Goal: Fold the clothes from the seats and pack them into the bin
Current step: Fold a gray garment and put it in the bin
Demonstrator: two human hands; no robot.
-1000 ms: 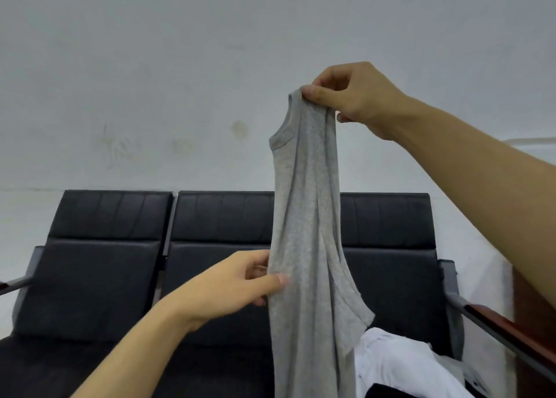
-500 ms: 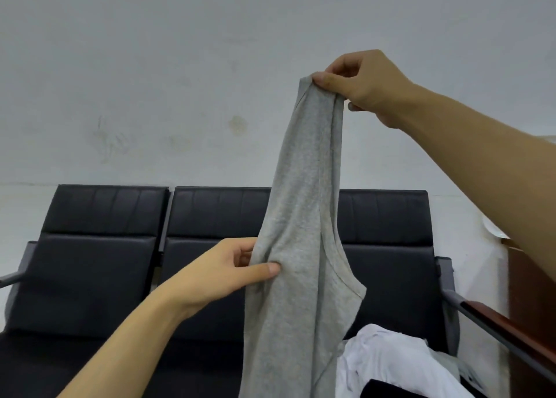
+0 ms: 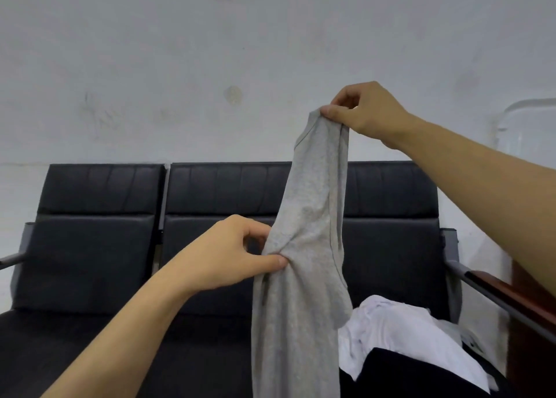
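**Grey top held up over the seats**

The right hand [image 3: 365, 111] pinches the top edge of a light grey knit sleeveless top [image 3: 304, 262] at about 1 o'clock, so the garment hangs long in front of the black padded seats [image 3: 210, 205]. The left hand [image 3: 228, 256] grips a bunch of the same fabric at its left edge, near the frame's centre. At 5 o'clock a crumpled white cloth [image 3: 400, 334] lies on the right-hand seat, partly over a dark garment [image 3: 415, 376].
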